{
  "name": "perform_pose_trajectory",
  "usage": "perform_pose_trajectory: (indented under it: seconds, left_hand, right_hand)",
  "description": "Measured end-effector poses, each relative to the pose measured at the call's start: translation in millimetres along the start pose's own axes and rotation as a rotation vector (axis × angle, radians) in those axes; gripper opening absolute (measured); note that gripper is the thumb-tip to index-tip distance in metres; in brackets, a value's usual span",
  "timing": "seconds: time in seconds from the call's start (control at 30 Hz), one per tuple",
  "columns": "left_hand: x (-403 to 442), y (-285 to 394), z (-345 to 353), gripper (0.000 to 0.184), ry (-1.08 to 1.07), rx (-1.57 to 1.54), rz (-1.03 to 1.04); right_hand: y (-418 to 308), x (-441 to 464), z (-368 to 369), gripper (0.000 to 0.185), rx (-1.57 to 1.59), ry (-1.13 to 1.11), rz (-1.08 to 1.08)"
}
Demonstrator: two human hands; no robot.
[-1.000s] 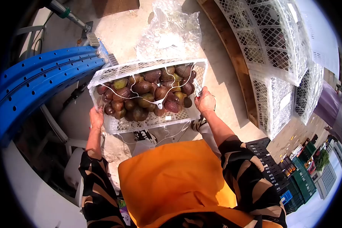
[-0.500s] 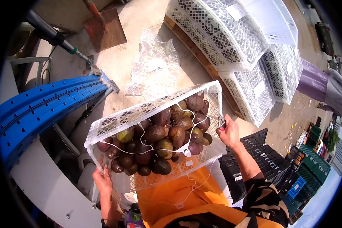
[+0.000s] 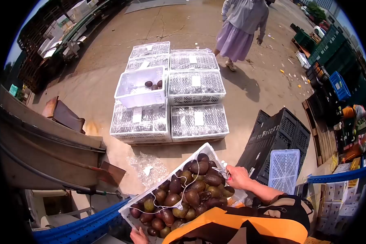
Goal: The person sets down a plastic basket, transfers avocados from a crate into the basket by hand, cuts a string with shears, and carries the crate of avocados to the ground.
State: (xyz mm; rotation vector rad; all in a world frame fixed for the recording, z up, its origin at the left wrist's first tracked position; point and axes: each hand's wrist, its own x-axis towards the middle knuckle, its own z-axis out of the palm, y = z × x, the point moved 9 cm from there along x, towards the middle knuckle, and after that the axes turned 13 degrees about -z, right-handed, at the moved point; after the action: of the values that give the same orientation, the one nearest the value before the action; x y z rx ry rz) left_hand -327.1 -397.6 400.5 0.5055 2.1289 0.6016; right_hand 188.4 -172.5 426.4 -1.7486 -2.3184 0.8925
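A white plastic crate [image 3: 151, 188] full of dark avocados [image 3: 192, 197] is tilted in front of my body. My left hand [image 3: 139, 236] grips its near left corner, with part of the hand cut off by the frame's lower edge. At the far right end, my right hand [image 3: 238, 177] is closed around a small pair of scissors [image 3: 220, 170], beside the crate's rim. A thin white cord with a white plastic piece [image 3: 179, 206] lies loosely across the avocados.
Ahead, bubble-wrapped crates [image 3: 198, 118] are stacked on a pallet; an open white crate [image 3: 140, 87] on top holds several avocados. Crumpled bubble wrap [image 3: 148, 168] lies on the ground. Black crates [image 3: 274, 138] stand to the right, a blue beam [image 3: 81, 227] to the left. A person [image 3: 242, 30] stands beyond.
My view has lifted and turned, so the whole pallet stack now shows and the held crate sits lower in view. Both hands keep their places at the crate's ends.
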Motion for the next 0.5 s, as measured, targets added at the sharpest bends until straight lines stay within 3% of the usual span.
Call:
perform_pose_trajectory:
  seconds: [0.1, 0.13, 0.17, 0.27, 0.37, 0.4, 0.43, 0.47, 0.5]
  left_hand:
    - [-6, 58, 17, 0.045, 0.169, -0.042, 0.031]
    - [-31, 112, 23, 0.017, 0.348, 0.347, 0.234]
    - [-38, 141, 36, 0.017, 0.372, 0.366, 0.290]
    - [-58, 201, 75, 0.022, 0.408, 0.417, 0.417]
    - [-24, 238, 128, 0.018, 0.276, 0.245, 0.511]
    - [-12, 262, 143, 0.019, 0.209, 0.143, 0.684]
    - [-11, 264, 159, 0.019, 0.284, 0.201, 0.741]
    - [-47, 306, 180, 0.020, 0.365, 0.258, 0.795]
    - [-26, 314, 192, 0.019, 0.316, 0.256, 0.706]
  right_hand:
    - [37, 2, -41, 0.028, 0.060, 0.110, 0.024]
    - [49, 3, -59, 0.029, 0.071, 0.150, 0.032]
    - [61, 5, -76, 0.029, 0.078, 0.189, 0.040]
    - [95, -2, -122, 0.029, 0.076, 0.278, 0.086]
    - [137, -8, -172, 0.030, 0.067, 0.357, 0.138]
    - [144, -8, -185, 0.031, 0.052, 0.393, 0.148]
    - [152, -7, -195, 0.031, 0.034, 0.418, 0.154]
    - [160, -6, -206, 0.031, 0.006, 0.437, 0.171]
    - [167, -6, -214, 0.031, -0.015, 0.446, 0.190]
